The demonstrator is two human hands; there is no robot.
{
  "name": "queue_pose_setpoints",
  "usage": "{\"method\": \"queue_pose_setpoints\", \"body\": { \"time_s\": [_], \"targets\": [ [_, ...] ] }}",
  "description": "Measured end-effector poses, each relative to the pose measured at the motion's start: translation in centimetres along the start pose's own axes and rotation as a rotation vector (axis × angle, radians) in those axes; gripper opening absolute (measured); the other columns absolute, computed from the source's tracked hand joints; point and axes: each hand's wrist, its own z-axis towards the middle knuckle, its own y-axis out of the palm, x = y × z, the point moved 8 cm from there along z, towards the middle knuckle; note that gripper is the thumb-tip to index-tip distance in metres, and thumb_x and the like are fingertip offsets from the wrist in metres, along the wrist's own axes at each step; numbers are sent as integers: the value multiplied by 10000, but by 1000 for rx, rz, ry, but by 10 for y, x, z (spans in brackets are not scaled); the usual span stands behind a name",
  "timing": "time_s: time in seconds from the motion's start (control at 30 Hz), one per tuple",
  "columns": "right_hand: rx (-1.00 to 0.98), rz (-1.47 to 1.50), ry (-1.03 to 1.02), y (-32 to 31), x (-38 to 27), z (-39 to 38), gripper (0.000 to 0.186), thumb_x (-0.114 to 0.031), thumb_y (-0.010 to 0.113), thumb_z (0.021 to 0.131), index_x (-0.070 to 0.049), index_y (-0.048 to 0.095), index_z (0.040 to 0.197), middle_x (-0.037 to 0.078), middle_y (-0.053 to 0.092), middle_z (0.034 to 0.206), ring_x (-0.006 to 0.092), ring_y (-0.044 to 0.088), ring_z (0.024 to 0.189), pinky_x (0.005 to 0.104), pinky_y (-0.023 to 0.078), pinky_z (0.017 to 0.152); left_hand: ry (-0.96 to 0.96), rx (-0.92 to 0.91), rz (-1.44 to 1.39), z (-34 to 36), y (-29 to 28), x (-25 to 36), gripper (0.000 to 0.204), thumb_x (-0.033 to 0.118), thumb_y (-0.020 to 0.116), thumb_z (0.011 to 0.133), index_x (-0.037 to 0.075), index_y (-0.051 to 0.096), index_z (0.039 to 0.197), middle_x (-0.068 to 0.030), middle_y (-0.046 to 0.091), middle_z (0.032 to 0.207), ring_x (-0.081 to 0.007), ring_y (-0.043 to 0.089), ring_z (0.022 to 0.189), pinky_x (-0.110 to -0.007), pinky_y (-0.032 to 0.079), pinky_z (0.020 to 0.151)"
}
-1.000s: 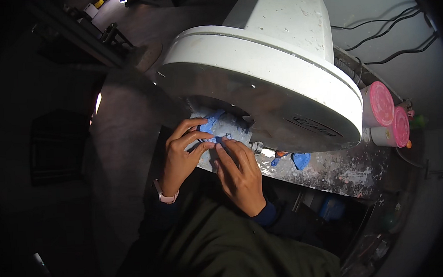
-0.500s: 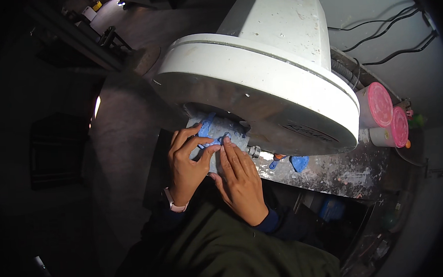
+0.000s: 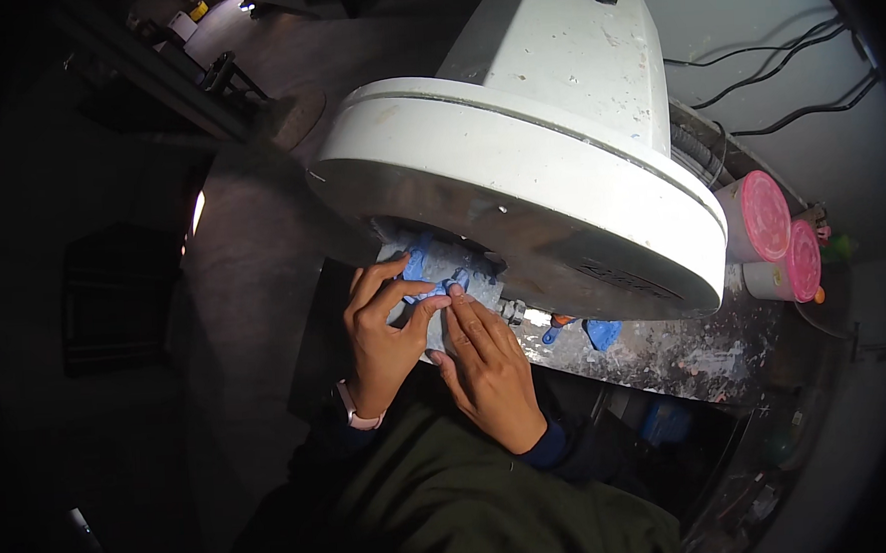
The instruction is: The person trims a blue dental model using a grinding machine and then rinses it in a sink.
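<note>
Jointly, my left hand [image 3: 381,330] pinches the blue plaster-like piece [image 3: 443,288]; my right hand [image 3: 496,374], thumb apart, presses it, apparently for steadiness.

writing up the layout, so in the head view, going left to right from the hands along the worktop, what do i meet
left hand → right hand → loose blue piece → pink-lidded tubs
</note>
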Motion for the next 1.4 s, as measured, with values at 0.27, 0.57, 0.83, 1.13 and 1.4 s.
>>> {"method": "queue_pose_setpoints", "body": {
  "time_s": [0.27, 0.57, 0.83, 1.13, 1.4],
  "targets": [
    [-42, -83, 4, 5, -1, 0, 543, -188, 642, 888, 111, 490, 1314, 196, 408, 1478, 324, 494, 1267, 429, 421, 1056, -18, -6, -9, 0, 3, -3, 191, 60, 837, 653, 54, 721, 805, -125, 670, 1032, -297, 628, 887, -376, 501, 744],
    [-46, -108, 10, 5, -3, 1, 545, -198, 642, 888, 116, 494, 1308, 194, 410, 1478, 318, 494, 1264, 431, 429, 1042, -25, -12, -19, 1, 3, -5, 186, 63, 836, 656, 52, 722, 803, -131, 672, 1046, -298, 631, 887, -375, 502, 743],
    [-44, -122, 11, 7, -3, 1, 512, -197, 632, 897, 115, 522, 1287, 195, 416, 1476, 311, 503, 1259, 418, 428, 1042, -32, -14, -34, 2, 2, -5, 189, 59, 834, 655, 51, 724, 808, -134, 670, 1051, -295, 633, 906, -372, 512, 753],
    [-41, -157, 8, 7, -5, 3, 519, -210, 627, 902, 123, 522, 1286, 204, 417, 1475, 314, 510, 1245, 411, 421, 1044, -43, -33, -42, 3, 4, -6, 189, 59, 831, 662, 50, 724, 818, -137, 667, 1061, -292, 629, 921, -374, 514, 760],
    [-31, -162, 9, 7, -5, 3, 521, -209, 623, 905, 124, 517, 1291, 207, 435, 1461, 321, 516, 1236, 411, 423, 1036, -44, -56, -58, 6, 4, -7, 184, 53, 830, 658, 42, 719, 804, -143, 673, 1052, -291, 632, 914, -369, 517, 752]
  ]
}}
